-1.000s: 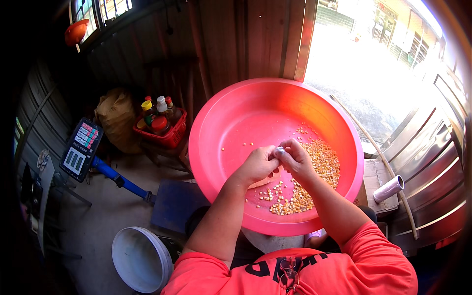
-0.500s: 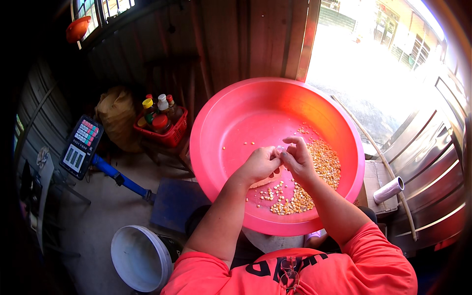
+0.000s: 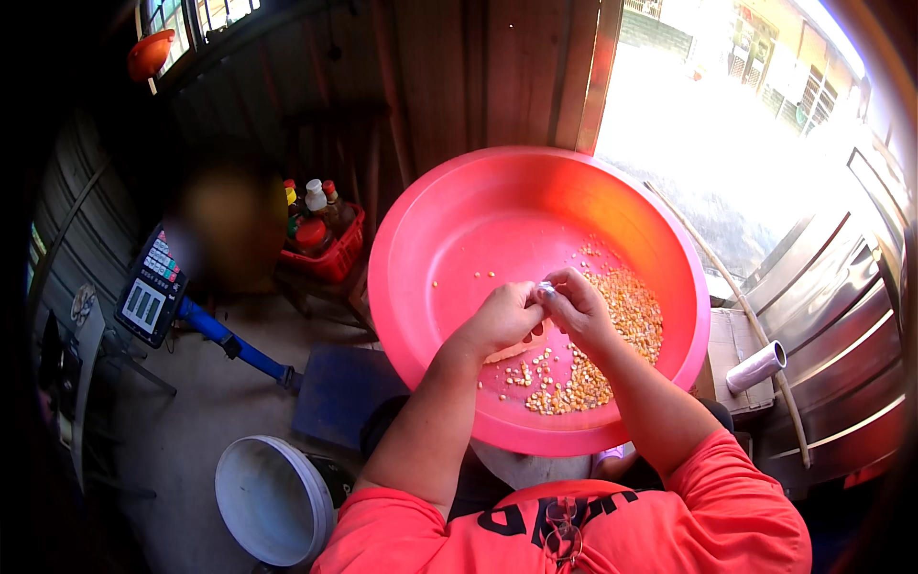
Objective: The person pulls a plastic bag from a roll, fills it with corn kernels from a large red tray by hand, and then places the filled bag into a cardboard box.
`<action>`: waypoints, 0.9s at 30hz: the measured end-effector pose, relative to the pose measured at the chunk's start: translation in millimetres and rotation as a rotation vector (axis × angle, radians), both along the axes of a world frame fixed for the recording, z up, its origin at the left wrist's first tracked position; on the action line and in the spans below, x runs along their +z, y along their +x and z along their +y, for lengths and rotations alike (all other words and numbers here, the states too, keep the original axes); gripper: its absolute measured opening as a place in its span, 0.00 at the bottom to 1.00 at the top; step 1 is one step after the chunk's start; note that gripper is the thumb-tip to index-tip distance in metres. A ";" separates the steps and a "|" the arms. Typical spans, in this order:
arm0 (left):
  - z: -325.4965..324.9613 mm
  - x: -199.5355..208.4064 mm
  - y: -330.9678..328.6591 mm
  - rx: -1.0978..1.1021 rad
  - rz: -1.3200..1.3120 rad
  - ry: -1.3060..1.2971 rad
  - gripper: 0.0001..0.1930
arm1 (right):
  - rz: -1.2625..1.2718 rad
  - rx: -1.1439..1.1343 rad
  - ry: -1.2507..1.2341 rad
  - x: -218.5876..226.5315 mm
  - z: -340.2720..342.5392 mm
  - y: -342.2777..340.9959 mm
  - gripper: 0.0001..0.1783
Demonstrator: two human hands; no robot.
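Both my hands are together over a large pink basin (image 3: 435,230), fingertips meeting. My left hand (image 3: 501,318) is closed in a pinch on a bit of clear, shiny plastic (image 3: 546,286), which looks like the top of a thin plastic bag. On the same plastic, my right hand (image 3: 581,308) pinches with thumb and curled fingers. A pale, see-through edge shows below my left hand; most of the bag is hidden. Yellow corn kernels (image 3: 631,320) are heaped along the basin's right side and front, with several loose ones scattered on its floor.
Left of the basin, a red basket (image 3: 337,258) of bottles and jars sits on a stool. A scale with a display (image 3: 148,287), blue post and platform (image 3: 344,387) stands nearby. A white bucket (image 3: 273,502) is at lower left; a plastic film roll (image 3: 755,368) and a stick lie right.
My right hand's fingers have curled down and closed in nearer to the left fingertips around the plastic. My left hand has hardly moved, and the corn looks the same.
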State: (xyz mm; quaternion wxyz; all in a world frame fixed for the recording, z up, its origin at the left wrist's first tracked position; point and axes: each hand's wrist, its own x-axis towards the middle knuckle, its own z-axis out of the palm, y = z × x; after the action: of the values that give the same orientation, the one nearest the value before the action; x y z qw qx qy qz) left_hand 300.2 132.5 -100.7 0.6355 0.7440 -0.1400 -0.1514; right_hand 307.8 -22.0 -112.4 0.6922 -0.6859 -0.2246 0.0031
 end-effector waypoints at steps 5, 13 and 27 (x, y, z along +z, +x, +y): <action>-1.0 -0.5 -1.2 0.018 0.014 -0.044 0.07 | 0.186 0.049 0.074 2.7 -6.2 5.0 0.05; -0.3 5.7 -2.3 -0.021 0.021 -0.023 0.05 | 0.298 0.027 0.191 4.8 -5.2 2.8 0.06; -4.0 2.6 -5.5 0.083 -0.387 0.219 0.07 | 0.383 0.012 0.245 -7.2 -14.1 15.5 0.08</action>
State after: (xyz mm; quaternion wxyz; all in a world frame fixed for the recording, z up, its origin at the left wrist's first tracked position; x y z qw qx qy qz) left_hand 294.7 128.5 -98.2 0.5177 0.8290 -0.2113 0.0063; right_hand 323.3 -36.1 -119.6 0.8004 -0.5821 -0.0922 0.1100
